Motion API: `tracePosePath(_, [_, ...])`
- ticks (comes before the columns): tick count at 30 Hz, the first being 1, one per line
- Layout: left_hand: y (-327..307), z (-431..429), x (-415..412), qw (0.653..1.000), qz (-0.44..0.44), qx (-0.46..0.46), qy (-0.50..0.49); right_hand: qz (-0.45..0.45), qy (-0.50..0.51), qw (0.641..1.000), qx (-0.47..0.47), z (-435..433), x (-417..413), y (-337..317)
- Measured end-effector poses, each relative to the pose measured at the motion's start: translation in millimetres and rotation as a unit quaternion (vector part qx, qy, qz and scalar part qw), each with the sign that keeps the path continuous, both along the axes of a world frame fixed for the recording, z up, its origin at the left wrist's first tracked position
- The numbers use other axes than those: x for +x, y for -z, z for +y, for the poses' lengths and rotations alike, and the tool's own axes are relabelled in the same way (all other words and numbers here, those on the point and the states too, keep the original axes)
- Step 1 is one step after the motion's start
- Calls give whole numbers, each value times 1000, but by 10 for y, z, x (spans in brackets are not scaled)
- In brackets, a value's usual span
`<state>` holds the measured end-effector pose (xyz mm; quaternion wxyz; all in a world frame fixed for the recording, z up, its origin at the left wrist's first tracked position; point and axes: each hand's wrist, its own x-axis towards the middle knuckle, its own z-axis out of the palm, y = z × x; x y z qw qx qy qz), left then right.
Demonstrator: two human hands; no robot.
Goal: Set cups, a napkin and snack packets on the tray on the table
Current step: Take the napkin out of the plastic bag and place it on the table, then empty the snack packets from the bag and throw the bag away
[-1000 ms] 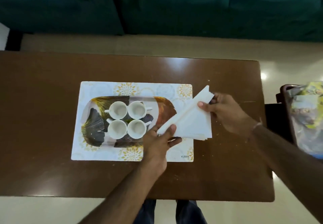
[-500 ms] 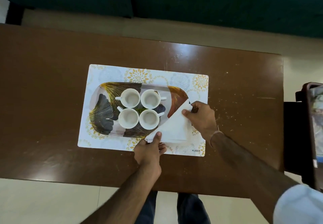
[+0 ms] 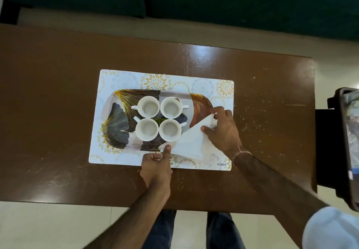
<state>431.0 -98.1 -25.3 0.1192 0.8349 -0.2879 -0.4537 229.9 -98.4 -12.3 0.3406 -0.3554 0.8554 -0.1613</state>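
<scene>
Pinching the folded white napkin (image 3: pixel 191 141) at opposite corners, the left hand (image 3: pixel 156 168) and right hand (image 3: pixel 223 130) hold it over the tray (image 3: pixel 116 130), right of four cups (image 3: pixel 149 106)

**Napkin pinned at the tray's right end**

Your left hand (image 3: pixel 155 168) and right hand (image 3: pixel 223 130) pinch the napkin (image 3: pixel 191 141). Left of that grip, four cups (image 3: pixel 159 120) sit clustered on the tray (image 3: pixel 116 124). Under everything lies the placemat (image 3: pixel 124 80), on the table (image 3: pixel 48 93). Well right of your grip stands a bin (image 3: pixel 344 151).
</scene>
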Motion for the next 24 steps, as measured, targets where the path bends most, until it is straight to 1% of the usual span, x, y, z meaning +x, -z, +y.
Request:
tracePosePath(3, [-71,-7,52,994,-29,-50,89,13,-5,1000,-4,-13,-13,-11])
tracePosePath(6, [-152,26,57,984,-22,-82,154,11,-2,1000,-11,-7,-44,-23])
tracePosePath(9, [-203,94,-6,974,20,-99,201,5,5,1000,-27,53,-97,-38])
tracePosePath(12, [-258,146,-144,961,105,-71,244,-8,9,999,-51,128,-150,-46])
tracePosePath(14, [-319,143,-327,944,139,-59,292,-27,-4,998,-57,172,-236,-59])
tracePosePath(17, [-416,75,-712,917,152,-73,361,-31,-24,998,-59,249,-474,-117])
tracePosePath(20, [-448,-54,-1134,887,146,-115,422,-20,-24,998,-60,334,-777,-210])
tracePosePath(24, [-441,-171,-1798,835,129,-167,508,19,-5,997,-75,584,-1312,-305])
